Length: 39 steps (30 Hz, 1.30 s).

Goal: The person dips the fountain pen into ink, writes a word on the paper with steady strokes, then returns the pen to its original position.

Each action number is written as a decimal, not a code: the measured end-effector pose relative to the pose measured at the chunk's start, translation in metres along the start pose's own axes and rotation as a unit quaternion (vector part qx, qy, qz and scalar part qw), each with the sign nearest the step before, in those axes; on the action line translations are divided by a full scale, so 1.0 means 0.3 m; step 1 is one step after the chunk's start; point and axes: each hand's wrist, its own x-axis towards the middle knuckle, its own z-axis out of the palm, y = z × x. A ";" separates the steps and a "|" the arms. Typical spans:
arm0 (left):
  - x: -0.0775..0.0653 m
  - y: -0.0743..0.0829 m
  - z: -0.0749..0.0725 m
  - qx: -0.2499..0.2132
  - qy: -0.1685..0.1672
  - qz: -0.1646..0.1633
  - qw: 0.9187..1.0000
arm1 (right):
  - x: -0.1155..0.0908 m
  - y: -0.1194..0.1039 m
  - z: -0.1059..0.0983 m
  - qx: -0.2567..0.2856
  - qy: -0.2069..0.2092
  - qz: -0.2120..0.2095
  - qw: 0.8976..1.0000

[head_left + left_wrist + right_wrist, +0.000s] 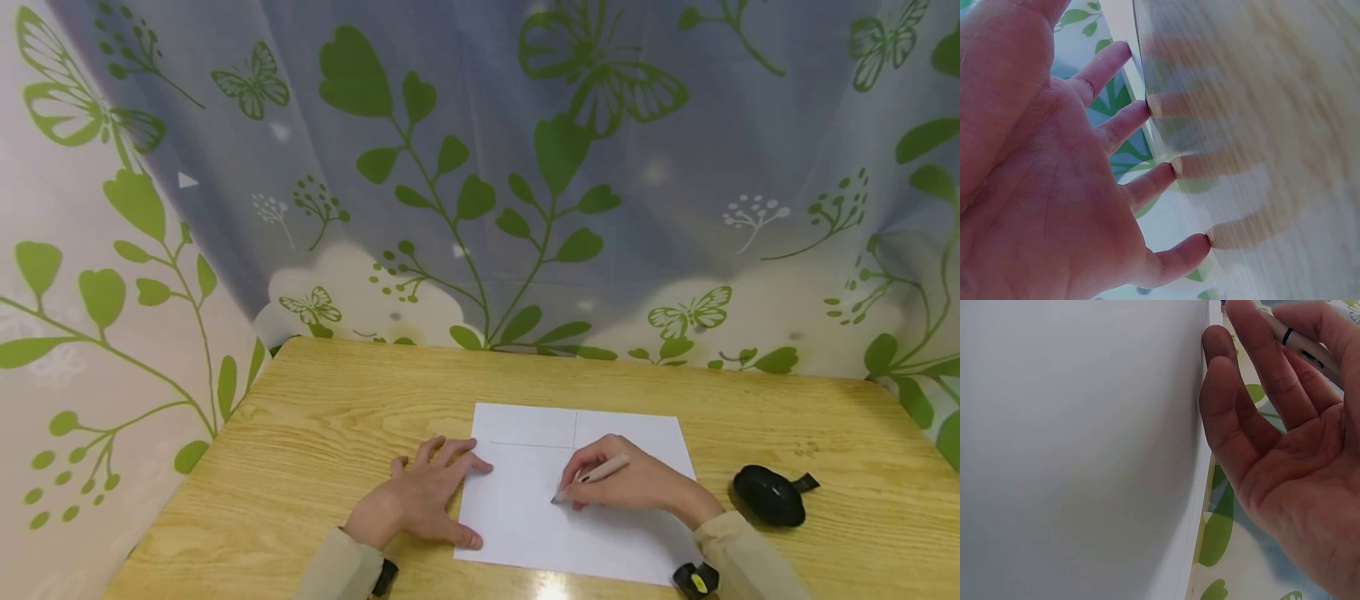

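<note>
A white sheet of paper lies on the wooden table, with a thin horizontal line and a shorter vertical line meeting near its upper middle. My right hand pinches a light-coloured pen, its dark tip right at the paper below those lines. In the right wrist view the pen sits between thumb and fingers, and the other fingers curl beside the sheet. My left hand rests with fingers spread at the paper's left edge, thumb and index on the sheet. The left wrist view shows its fingertips touching the tabletop.
A small black rounded object with a short tab stands on the table to the right of the paper. Behind the table hangs a curtain with green leaves and butterflies, and it continues along the left side.
</note>
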 end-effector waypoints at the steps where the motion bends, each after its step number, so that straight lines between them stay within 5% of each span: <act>1: 0.000 0.000 0.000 -0.001 -0.001 0.000 1.000 | 0.001 -0.001 0.003 0.000 -0.002 -0.003 1.000; 39: 0.002 0.002 0.001 0.014 0.004 -0.005 1.000 | 0.036 -0.040 0.086 0.024 -0.059 -0.043 0.997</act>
